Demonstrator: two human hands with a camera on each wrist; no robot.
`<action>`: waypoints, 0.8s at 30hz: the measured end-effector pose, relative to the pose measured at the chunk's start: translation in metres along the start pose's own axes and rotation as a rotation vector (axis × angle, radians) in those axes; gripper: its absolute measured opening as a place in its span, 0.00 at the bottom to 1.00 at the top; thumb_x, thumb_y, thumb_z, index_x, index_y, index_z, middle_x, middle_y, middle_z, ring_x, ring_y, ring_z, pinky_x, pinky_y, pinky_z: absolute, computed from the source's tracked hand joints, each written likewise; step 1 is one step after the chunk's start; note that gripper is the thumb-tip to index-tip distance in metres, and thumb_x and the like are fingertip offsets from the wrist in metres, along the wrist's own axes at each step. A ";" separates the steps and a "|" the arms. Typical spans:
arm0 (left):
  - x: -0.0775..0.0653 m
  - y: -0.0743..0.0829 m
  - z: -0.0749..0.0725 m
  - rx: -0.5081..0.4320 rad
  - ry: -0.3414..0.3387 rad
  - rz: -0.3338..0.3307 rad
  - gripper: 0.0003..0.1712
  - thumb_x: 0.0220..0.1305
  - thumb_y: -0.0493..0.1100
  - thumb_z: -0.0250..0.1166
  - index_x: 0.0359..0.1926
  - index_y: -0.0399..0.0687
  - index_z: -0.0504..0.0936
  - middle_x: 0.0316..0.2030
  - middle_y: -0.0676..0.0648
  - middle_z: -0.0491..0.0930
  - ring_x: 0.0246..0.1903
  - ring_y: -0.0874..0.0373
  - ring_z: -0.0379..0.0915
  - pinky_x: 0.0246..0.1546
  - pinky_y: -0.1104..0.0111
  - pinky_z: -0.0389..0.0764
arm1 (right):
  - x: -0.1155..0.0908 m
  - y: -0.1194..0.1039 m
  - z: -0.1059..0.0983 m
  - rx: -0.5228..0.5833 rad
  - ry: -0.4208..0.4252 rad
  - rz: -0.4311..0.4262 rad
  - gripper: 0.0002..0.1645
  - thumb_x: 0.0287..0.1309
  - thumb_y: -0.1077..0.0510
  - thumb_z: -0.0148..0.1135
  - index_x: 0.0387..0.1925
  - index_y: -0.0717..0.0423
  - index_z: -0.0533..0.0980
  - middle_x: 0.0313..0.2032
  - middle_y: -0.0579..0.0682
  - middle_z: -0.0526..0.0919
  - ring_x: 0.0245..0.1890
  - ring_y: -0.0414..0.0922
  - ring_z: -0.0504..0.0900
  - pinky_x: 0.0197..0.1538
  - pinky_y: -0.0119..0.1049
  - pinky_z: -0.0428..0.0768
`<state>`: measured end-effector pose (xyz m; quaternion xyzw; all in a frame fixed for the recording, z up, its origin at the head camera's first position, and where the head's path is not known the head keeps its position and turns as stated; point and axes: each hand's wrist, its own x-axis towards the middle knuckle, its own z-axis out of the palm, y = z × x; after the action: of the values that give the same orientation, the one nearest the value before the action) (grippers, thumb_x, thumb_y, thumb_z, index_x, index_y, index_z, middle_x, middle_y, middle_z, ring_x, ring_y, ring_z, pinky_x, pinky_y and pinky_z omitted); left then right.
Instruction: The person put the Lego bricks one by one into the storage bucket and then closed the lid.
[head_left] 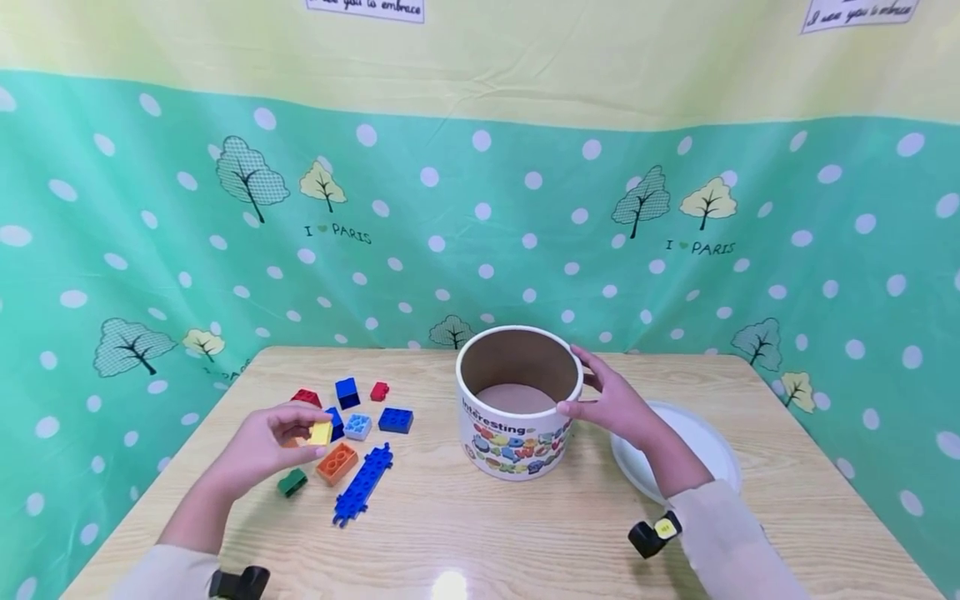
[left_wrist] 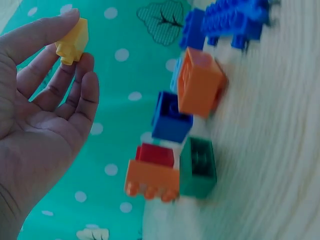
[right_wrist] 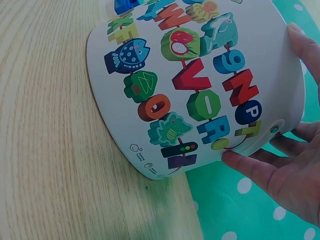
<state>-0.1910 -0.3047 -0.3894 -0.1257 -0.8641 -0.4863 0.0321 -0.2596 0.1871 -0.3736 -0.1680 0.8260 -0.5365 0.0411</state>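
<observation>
My left hand [head_left: 258, 446] pinches a yellow toy block [head_left: 321, 432] between thumb and fingertips, raised over the scattered blocks; in the left wrist view the studs of the yellow block [left_wrist: 74, 42] show. An open round bucket [head_left: 517, 446], white with printed letters and animals, stands upright on the table. Its inside looks bare where visible. At the bucket's right side, my right hand [head_left: 611, 404] holds the wall near the rim, thumb on the near side and fingers further round. In the right wrist view the fingers of that hand [right_wrist: 295, 175] touch the printed wall.
Loose blocks lie left of the bucket: an orange block [head_left: 337, 463], a green one [head_left: 292, 482], a light blue one [head_left: 357, 427], a long blue base piece [head_left: 363, 483] and several blue and red ones. A white round lid [head_left: 697, 433] lies under the right forearm. A patterned curtain [head_left: 480, 208] hangs behind.
</observation>
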 end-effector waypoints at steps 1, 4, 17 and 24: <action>0.002 0.002 0.002 -0.011 -0.004 0.020 0.23 0.55 0.39 0.74 0.52 0.37 0.82 0.50 0.39 0.77 0.42 0.59 0.75 0.44 0.73 0.80 | 0.000 0.000 0.000 0.000 0.000 -0.002 0.62 0.47 0.45 0.77 0.76 0.45 0.49 0.73 0.53 0.53 0.70 0.61 0.57 0.55 0.52 0.78; 0.007 0.006 0.008 -0.020 -0.016 0.063 0.22 0.54 0.39 0.74 0.51 0.39 0.82 0.50 0.40 0.77 0.42 0.58 0.76 0.45 0.74 0.79 | 0.000 -0.001 -0.001 0.001 0.000 -0.004 0.62 0.48 0.46 0.77 0.76 0.46 0.49 0.73 0.53 0.53 0.70 0.62 0.57 0.55 0.52 0.78; 0.030 0.030 0.030 -0.066 -0.059 0.116 0.22 0.53 0.39 0.75 0.50 0.41 0.83 0.47 0.43 0.78 0.41 0.52 0.76 0.42 0.67 0.82 | -0.001 0.000 -0.002 -0.005 -0.010 -0.012 0.60 0.50 0.46 0.75 0.76 0.47 0.49 0.73 0.55 0.52 0.70 0.64 0.56 0.55 0.52 0.78; 0.044 0.046 0.037 -0.083 -0.097 0.139 0.23 0.53 0.39 0.75 0.51 0.40 0.83 0.49 0.43 0.79 0.42 0.50 0.74 0.41 0.69 0.81 | 0.000 0.000 -0.001 0.006 -0.014 -0.005 0.61 0.49 0.47 0.76 0.77 0.48 0.48 0.74 0.56 0.51 0.70 0.64 0.56 0.56 0.52 0.77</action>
<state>-0.2193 -0.2421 -0.3624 -0.2099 -0.8329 -0.5117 0.0186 -0.2599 0.1883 -0.3733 -0.1734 0.8238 -0.5377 0.0459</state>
